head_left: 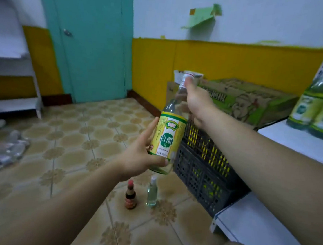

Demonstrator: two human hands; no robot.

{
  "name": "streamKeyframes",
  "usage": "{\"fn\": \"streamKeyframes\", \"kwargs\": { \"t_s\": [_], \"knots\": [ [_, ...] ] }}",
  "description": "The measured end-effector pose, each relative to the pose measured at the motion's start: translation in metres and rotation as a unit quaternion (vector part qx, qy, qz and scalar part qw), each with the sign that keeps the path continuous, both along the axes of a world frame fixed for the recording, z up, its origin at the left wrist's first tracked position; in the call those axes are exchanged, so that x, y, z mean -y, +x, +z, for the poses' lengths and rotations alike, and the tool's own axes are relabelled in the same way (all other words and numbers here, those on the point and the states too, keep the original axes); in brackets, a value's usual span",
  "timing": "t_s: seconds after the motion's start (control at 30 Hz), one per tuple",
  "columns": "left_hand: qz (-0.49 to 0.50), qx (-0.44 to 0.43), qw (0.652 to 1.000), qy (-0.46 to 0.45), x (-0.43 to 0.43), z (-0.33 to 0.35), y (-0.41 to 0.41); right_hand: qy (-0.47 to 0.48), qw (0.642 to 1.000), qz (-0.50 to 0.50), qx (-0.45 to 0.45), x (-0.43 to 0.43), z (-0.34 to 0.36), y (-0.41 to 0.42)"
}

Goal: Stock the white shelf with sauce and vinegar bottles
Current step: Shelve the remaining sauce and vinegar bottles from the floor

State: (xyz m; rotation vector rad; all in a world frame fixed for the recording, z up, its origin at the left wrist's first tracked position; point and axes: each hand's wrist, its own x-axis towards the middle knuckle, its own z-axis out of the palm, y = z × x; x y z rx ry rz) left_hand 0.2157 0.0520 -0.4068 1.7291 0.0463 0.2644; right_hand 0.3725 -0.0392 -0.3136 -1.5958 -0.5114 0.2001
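1. The white vinegar bottle (pixel 170 134) is held in the air at the middle of the view. Its cap leans toward 1 o'clock. It has a yellow and green label.
2. The left hand (pixel 143 157) grips the bottle's lower end from 8 o'clock. The thumb lies across the bottom of the label and the index finger runs up the bottle's side.
3. The right hand (pixel 194 99) is closed around the bottle's neck just under the cap. It is seen from the back.
4. The white shelf (pixel 297 139) stands at 3 o'clock, well apart from the held bottle. On its upper board, at the far right edge, is a cluster of matching vinegar bottles (pixel 314 114).
5. A dark plastic crate (pixel 201 163) sits on the floor at 4 o'clock from the held bottle, beside the shelf.
6. A green printed cardboard box (pixel 250 101) lies behind the crate at 2 o'clock, against the yellow wall.
7. At 6 o'clock, two small bottles stand side by side on the tiled floor (pixel 70 135): a dark sauce bottle (pixel 130 196) with a red cap, and a clear bottle (pixel 152 193).
8. A teal door (pixel 90 40) is at 11 o'clock.
9. Crumpled plastic wrap (pixel 5 153) lies on the floor at 9 o'clock.
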Motion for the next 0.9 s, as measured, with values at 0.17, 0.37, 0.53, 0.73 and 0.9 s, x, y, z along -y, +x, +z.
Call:
{"fn": "streamKeyframes", "kwargs": {
  "t_s": [0.17, 0.37, 0.53, 0.73, 0.9],
  "knots": [
    [0.038, 0.069, 0.997, -0.026, 0.035, 0.062, -0.025, -0.041, 0.989, 0.029, 0.142, 0.046, 0.052, -0.047],
    [0.038, 0.126, 0.989, -0.072, 0.072, 0.102, -0.033, 0.006, 0.982, 0.102, 0.162, 0.09, 0.05, -0.091],
    [-0.007, 0.122, 0.991, -0.063, 0.094, 0.111, -0.031, 0.022, 0.986, 0.07, 0.15, 0.121, 0.057, -0.099],
    [-0.083, 0.123, 0.988, -0.053, 0.118, 0.107, -0.006, -0.005, 0.99, 0.001, 0.144, 0.161, 0.055, -0.095],
    [-0.15, 0.119, 0.981, -0.017, 0.146, 0.108, 0.025, -0.035, 0.99, -0.061, 0.12, 0.198, 0.056, -0.079]
  ]
}}
